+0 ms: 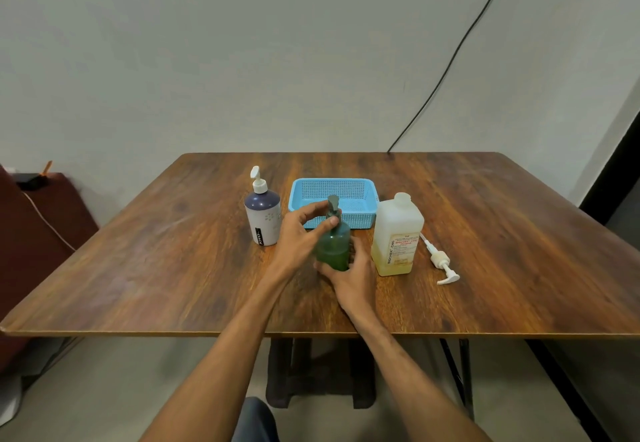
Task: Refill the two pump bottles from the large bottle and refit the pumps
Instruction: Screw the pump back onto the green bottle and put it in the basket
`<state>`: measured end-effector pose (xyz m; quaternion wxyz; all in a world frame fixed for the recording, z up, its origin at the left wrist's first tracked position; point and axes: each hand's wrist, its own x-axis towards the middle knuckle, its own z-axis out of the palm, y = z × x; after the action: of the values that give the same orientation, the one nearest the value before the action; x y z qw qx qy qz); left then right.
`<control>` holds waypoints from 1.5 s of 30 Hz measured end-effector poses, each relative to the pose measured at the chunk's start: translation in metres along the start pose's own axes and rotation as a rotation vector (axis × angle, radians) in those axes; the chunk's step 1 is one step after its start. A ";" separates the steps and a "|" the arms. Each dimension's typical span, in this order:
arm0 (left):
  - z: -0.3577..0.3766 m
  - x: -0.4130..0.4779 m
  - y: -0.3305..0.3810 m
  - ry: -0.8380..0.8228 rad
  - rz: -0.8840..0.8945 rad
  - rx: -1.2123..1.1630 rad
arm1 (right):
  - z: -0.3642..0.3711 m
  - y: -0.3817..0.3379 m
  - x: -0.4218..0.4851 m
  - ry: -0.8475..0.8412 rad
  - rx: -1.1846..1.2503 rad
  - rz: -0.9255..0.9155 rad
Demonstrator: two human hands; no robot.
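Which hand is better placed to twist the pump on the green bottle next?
Left, likely. The left hand pinches the gray pump at its collar atop the green bottle, while the right hand holds the bottle's lower body, steadying it on the table.

basket (360, 188) behind, bare table (173, 268) left

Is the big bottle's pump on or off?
Off. The white pump lies on the table, right of the large bottle.
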<state>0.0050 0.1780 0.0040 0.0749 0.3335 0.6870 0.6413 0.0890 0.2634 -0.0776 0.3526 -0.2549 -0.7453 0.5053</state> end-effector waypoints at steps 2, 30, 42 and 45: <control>0.007 -0.005 0.002 0.073 0.012 0.028 | 0.000 0.000 0.000 -0.004 0.005 0.000; 0.005 -0.006 -0.017 -0.055 0.020 0.027 | -0.001 0.007 0.004 -0.042 0.057 -0.024; -0.010 -0.009 -0.028 -0.051 0.016 0.174 | -0.030 0.013 0.019 -0.290 -0.023 0.038; -0.016 0.001 -0.023 0.004 0.015 0.142 | -0.027 0.013 0.019 -0.298 -0.072 0.014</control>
<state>-0.0123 0.1659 -0.0142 0.0449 0.3418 0.7282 0.5923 0.0985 0.2978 -0.0776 0.2250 -0.1949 -0.8051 0.5130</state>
